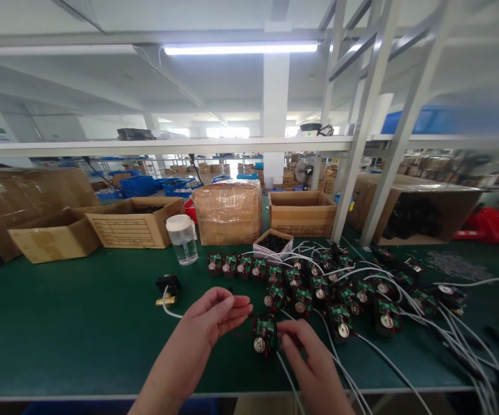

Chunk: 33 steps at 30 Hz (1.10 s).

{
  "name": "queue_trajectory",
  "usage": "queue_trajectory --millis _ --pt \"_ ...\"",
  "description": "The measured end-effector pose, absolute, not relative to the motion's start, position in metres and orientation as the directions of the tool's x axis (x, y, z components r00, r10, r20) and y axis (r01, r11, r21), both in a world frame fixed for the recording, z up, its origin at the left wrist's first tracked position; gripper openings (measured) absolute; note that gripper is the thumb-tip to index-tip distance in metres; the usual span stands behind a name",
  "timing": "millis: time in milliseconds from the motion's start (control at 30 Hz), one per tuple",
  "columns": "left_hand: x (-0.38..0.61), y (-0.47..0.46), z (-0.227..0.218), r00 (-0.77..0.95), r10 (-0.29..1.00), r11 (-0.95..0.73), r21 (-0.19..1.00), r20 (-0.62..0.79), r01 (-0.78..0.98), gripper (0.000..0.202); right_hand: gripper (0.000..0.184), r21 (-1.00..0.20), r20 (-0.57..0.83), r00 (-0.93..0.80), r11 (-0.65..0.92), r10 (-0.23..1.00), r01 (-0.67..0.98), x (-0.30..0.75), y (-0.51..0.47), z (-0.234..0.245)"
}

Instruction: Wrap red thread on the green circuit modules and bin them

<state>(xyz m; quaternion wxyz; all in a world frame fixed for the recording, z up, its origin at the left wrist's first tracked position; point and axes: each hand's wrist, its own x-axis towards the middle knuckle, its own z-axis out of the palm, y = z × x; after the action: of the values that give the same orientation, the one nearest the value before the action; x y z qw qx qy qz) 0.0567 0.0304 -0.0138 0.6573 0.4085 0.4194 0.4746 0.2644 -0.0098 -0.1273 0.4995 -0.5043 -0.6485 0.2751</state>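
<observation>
A small black unit with a green circuit board [267, 331] and a round silver part sits on the bench in front of me. My right hand [307, 351] grips its right side between thumb and fingers. My left hand [215, 317] is just to the left of it, fingers stretched out and thumb lying close along them. Nothing shows clearly in the left fingers. A thin red wire runs from the unit toward the left hand. White cables [288, 374] trail from the units to the bench's front edge.
Many similar board units [303, 300] with tangled white cables crowd the right side. Left stands a black unit with a brass fitting [166, 298]. Behind are a water cup [182, 239], a small box of black parts [273, 245], and cardboard boxes [227, 213]. A metal post [353, 138] rises at right.
</observation>
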Motion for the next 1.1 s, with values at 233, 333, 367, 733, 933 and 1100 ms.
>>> queue_trajectory --millis 233,333,367,733,933,1100 --pt "0.08 0.02 -0.014 0.18 0.954 0.299 0.795 -0.239 -0.528 0.006 0.034 -0.962 0.226 -0.147 0.197 0.963 -0.189 0.231 -0.006 -0.1" --pt "0.086 0.017 -0.024 0.153 0.948 0.314 0.725 -0.28 -0.613 0.008 0.027 -0.973 0.169 -0.059 0.157 0.984 -0.17 0.23 -0.004 -0.094" --pt "0.088 0.016 -0.028 0.157 0.943 0.322 0.691 -0.292 -0.648 0.009 0.023 -0.979 0.162 -0.024 0.158 0.986 -0.129 0.232 -0.003 -0.091" --pt "0.107 -0.001 -0.094 0.557 0.82 0.571 0.261 -0.133 -0.779 0.045 0.012 -0.966 0.088 -0.427 0.182 0.9 0.184 0.256 -0.013 -0.017" --pt "0.11 -0.008 -0.097 0.648 0.756 0.654 0.154 -0.098 -0.74 0.057 0.018 -0.794 0.187 -0.338 0.344 0.922 0.5 0.262 -0.013 -0.024" --pt "0.107 -0.01 -0.095 0.626 0.772 0.635 0.154 -0.11 -0.757 0.058 0.02 -0.728 0.289 -0.257 0.386 0.922 0.567 0.268 -0.01 -0.041"
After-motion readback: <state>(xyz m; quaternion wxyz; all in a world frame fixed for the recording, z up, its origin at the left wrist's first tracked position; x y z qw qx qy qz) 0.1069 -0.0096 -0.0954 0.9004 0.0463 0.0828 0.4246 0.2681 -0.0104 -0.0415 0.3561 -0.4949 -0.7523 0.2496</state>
